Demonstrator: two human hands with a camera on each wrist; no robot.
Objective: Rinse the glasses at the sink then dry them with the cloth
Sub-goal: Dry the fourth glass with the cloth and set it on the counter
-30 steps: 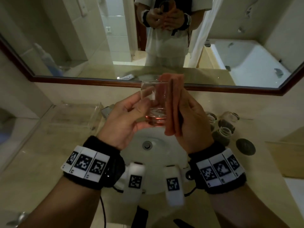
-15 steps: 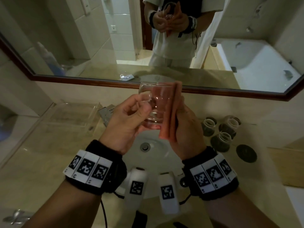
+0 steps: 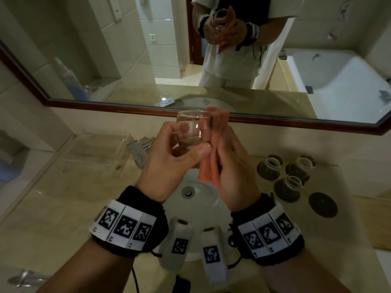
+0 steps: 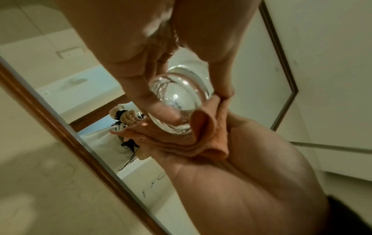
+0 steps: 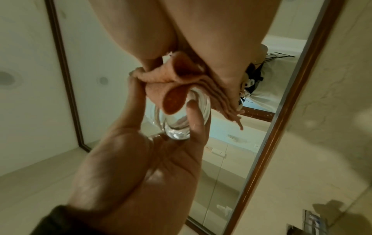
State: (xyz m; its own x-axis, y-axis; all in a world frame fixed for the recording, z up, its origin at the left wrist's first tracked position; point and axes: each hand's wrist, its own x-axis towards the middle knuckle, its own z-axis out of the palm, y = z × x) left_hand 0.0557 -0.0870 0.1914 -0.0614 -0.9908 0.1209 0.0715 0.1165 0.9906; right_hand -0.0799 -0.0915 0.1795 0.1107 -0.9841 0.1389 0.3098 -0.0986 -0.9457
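A clear glass [image 3: 191, 127] is held upright above the sink basin [image 3: 203, 206]. My left hand [image 3: 169, 161] grips it, thumb across its lower front and fingers behind. My right hand [image 3: 230, 163] pinches a folded orange cloth [image 3: 209, 163] and presses it against the glass's right side. In the left wrist view the glass [image 4: 177, 103] lies on the cloth [image 4: 201, 141] in my right palm. In the right wrist view the cloth [image 5: 181, 74] folds over the glass [image 5: 179, 127], with my left hand [image 5: 157, 162] below.
Three glasses [image 3: 288, 187] stand upside down on the counter right of the basin, with a dark round coaster [image 3: 322, 205] beside them. The tap [image 3: 140, 150] and a clear tray [image 3: 93, 151] are to the left. The mirror [image 3: 148, 66] runs along the back wall.
My left thumb has slid right across the lower front of the glass. The cloth stays pressed on the right side. Both hands remain over the basin.
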